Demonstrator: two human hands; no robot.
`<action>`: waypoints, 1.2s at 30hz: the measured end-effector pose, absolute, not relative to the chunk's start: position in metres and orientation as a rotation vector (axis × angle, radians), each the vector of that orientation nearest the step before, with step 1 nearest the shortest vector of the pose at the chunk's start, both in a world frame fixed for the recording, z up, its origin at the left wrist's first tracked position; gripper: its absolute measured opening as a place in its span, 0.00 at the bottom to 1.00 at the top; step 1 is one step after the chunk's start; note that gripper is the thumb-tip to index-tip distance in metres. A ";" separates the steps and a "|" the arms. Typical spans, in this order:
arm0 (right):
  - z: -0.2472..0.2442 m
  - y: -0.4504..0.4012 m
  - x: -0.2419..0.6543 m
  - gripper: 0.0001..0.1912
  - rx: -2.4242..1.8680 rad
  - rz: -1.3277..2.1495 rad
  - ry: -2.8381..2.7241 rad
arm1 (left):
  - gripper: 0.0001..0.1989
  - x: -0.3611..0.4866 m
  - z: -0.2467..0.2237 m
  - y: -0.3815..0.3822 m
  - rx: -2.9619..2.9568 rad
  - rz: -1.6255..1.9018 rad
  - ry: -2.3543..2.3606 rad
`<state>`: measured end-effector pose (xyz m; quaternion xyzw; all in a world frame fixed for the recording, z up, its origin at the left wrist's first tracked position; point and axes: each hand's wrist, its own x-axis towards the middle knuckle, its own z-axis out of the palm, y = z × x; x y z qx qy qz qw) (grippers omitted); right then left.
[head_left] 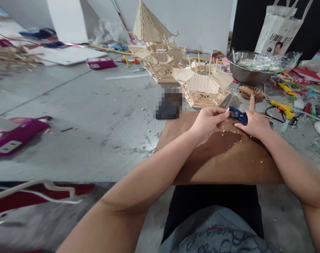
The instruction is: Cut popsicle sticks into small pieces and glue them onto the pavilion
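Note:
My right hand (256, 124) is wrapped round a blue hand cutter (238, 115), its jaws pointing left. Close beside those jaws, my left hand (210, 121) pinches a small pale wooden stick (228, 110), mostly hidden by the fingers. Both hands are over a brown board (228, 158) dotted with pale wood crumbs. Just beyond them stands a low, many-sided model (202, 84) made of thin sticks, with several upright posts. Behind it rises a taller stick pagoda (157, 45) with a pointed roof.
A dark, blurred-out object (169, 104) lies left of the board. To the right are a yellow glue gun (283, 108), a brown pleated fan shape (251, 93) and a metal bowl (251, 70) with plastic-wrapped sticks. Purple boxes (11, 137) sit on the grey table (78, 123) at left.

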<state>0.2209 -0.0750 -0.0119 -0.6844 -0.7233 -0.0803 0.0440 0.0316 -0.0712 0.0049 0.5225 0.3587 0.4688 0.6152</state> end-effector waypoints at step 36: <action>0.001 -0.093 0.205 0.20 -1.158 -0.074 -2.277 | 0.08 0.031 -0.006 -0.075 2.144 1.016 1.160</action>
